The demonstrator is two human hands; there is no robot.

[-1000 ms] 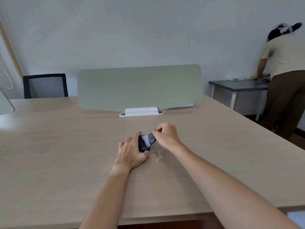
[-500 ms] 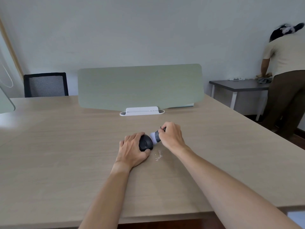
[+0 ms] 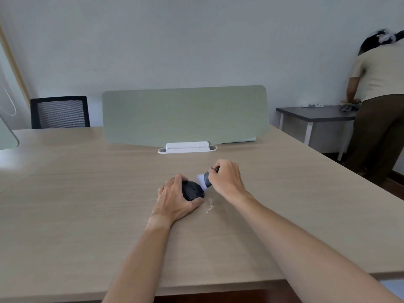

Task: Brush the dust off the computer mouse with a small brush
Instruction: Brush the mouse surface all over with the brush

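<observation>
A: Mouse (image 3: 192,190) sits on desk (image 3: 87,193), gripped by left hand (image 3: 175,199); right hand (image 3: 227,181) curls round brush (image 3: 204,180), bristles just beside it.

B: Risk: white dust (image 3: 208,207) alongside may smear back onto the mouse.

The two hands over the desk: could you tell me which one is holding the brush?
The right hand grips the small brush; the left hand instead holds the black mouse.

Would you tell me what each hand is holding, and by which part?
The left hand grips the mouse by its sides; the right hand holds the brush by its dark handle.
</observation>
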